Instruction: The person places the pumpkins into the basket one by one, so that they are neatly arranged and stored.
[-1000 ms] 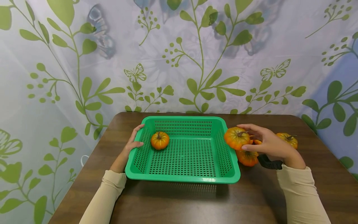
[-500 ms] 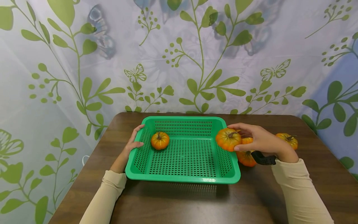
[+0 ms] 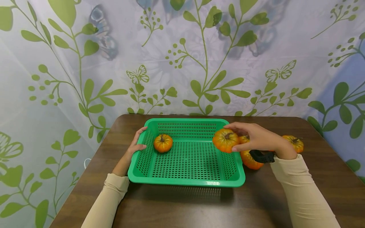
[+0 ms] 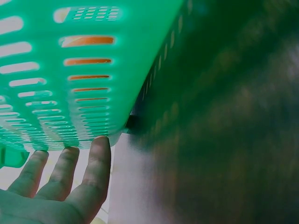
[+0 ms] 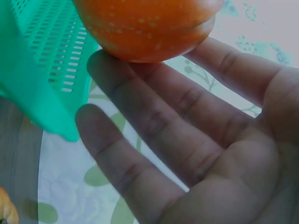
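Note:
A green perforated plastic basket (image 3: 186, 182) sits on the table. My left hand (image 3: 134, 146) grips its left side, thumb over the rim; in the left wrist view the fingers (image 4: 96, 172) press the outer wall. One small orange pumpkin (image 3: 163, 143) lies inside at the left. My right hand (image 3: 252, 137) holds another pumpkin (image 3: 225, 141) by its side, above the basket's right part. From below, the right wrist view shows the held pumpkin (image 5: 149, 28) against the fingertips (image 5: 105, 63), beside the basket wall (image 5: 37, 93).
Right of the basket, pumpkins partly hidden by my right hand lie on the brown table (image 3: 176, 209), one orange pumpkin (image 3: 251, 160) close to the rim. A further pumpkin (image 3: 294, 144) lies past the wrist. A leaf-patterned cloth (image 3: 182, 63) hangs behind the table.
My right hand has carried the pumpkin leftward, from beside the basket's right rim to over its inside. The left hand and the basket have stayed in place.

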`<state>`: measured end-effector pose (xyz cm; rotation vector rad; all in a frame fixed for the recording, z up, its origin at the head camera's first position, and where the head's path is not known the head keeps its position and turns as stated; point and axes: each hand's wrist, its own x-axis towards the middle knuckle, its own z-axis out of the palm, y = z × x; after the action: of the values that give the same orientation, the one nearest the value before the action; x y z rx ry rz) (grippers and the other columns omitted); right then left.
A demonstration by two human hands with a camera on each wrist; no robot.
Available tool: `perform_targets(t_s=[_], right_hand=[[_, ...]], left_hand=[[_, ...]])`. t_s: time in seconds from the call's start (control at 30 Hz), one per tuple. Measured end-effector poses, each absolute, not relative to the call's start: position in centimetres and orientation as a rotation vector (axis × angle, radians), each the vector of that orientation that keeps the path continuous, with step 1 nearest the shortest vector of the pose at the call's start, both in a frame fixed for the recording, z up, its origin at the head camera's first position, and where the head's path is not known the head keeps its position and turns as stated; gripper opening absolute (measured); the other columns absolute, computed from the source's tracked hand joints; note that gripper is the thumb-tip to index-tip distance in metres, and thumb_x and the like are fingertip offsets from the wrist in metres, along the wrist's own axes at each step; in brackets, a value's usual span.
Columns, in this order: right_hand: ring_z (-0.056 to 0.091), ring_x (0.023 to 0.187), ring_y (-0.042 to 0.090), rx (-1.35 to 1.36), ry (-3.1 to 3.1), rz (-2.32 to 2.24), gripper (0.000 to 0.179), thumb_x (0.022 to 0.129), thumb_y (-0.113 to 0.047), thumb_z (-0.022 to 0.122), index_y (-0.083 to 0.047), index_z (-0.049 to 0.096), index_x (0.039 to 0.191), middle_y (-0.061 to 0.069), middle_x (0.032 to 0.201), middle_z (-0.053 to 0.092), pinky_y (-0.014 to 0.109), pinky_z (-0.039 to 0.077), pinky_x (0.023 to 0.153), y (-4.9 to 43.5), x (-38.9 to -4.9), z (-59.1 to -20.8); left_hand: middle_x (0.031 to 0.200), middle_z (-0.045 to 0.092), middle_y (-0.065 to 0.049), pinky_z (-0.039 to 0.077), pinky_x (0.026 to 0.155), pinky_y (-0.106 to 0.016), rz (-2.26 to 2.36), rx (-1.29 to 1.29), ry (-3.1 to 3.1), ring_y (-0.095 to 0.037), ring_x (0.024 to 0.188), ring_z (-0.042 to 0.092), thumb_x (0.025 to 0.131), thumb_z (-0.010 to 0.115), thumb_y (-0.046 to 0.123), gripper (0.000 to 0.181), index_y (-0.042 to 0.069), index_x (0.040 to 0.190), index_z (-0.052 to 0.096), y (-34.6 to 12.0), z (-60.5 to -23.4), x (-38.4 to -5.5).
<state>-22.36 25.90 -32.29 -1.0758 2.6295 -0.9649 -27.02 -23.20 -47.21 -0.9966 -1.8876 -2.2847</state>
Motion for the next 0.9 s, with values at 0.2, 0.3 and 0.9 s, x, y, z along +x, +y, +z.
perform_targets(t_s=[0.2,0.3,0.9], right_hand=[[0.066,0.115,0.029,-1.060,2.630,-0.894,0.069,0.093,-0.024,0.087,-0.004,0.057,0.152,0.012,0.139,0.066,0.058,0.055,0.096,24.7,-22.6,-31.8],[0.065,0.104,0.027,-1.057,2.609,-0.866,0.069,0.093,-0.025,0.086,-0.003,0.057,0.152,0.011,0.136,0.067,0.051,0.056,0.090,24.0,-22.8,-31.6],[0.065,0.114,0.032,-1.057,2.511,-0.771,0.072,0.094,-0.028,0.086,-0.001,0.055,0.153,0.017,0.140,0.063,0.056,0.056,0.097,20.4,-24.5,-32.1]], left_hand=[[0.145,0.045,0.009,0.044,0.100,-0.018,-2.281,-1.072,-1.849,-0.004,0.125,0.052,0.085,0.050,-0.002,0.075,0.036,0.150,0.048,-23.4,-47.5,-27.4],[0.146,0.046,0.010,0.044,0.101,-0.019,-2.304,-1.106,-1.820,-0.004,0.126,0.052,0.086,0.050,-0.002,0.075,0.036,0.151,0.047,-23.4,-47.6,-27.5],[0.146,0.043,0.009,0.043,0.103,-0.018,-2.295,-1.052,-1.856,-0.004,0.127,0.051,0.084,0.051,-0.002,0.072,0.034,0.146,0.050,-23.3,-47.2,-27.2]])
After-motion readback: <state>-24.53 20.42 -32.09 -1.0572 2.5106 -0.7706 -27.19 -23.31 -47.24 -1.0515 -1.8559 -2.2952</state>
